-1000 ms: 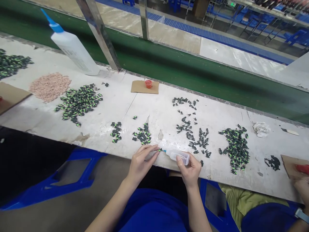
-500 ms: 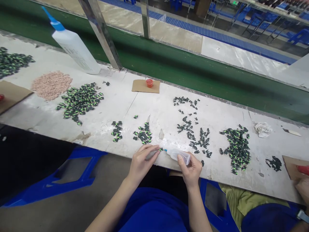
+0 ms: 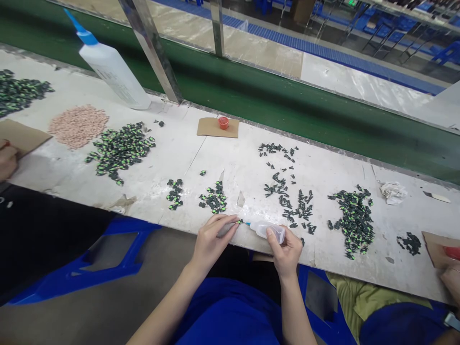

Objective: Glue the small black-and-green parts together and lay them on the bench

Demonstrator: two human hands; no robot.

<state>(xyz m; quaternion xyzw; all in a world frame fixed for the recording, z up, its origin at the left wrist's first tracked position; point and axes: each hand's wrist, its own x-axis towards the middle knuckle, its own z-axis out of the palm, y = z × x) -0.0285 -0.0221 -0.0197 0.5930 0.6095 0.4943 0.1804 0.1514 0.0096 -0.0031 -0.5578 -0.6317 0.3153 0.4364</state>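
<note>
Between thumb and fingertips, my left hand (image 3: 212, 239) pinches a small black-and-green piece (image 3: 240, 221) over the table's front edge. My right hand (image 3: 287, 249) is wrapped round a small translucent bottle (image 3: 268, 230), tilted nearly flat, its thin blue tip pointing left, close to the piece. A small gap shows between tip and piece. Beyond my left hand lie a small pile of black-and-green pieces (image 3: 214, 199) and a smaller cluster (image 3: 175, 195). Small dark parts (image 3: 302, 206) are scattered beyond my right hand.
A large white bottle (image 3: 115, 74) stands at the back left, near a pink pile (image 3: 78, 126). A red cup (image 3: 223, 123) sits on cardboard (image 3: 206, 127). Larger black-and-green piles (image 3: 120, 148) (image 3: 355, 220) lie on both sides. Other people's hands show at both edges.
The small bottle in my right hand has drawn slightly right, away from the piece. My left hand is nearly still. Another person's hand has appeared at the left edge.
</note>
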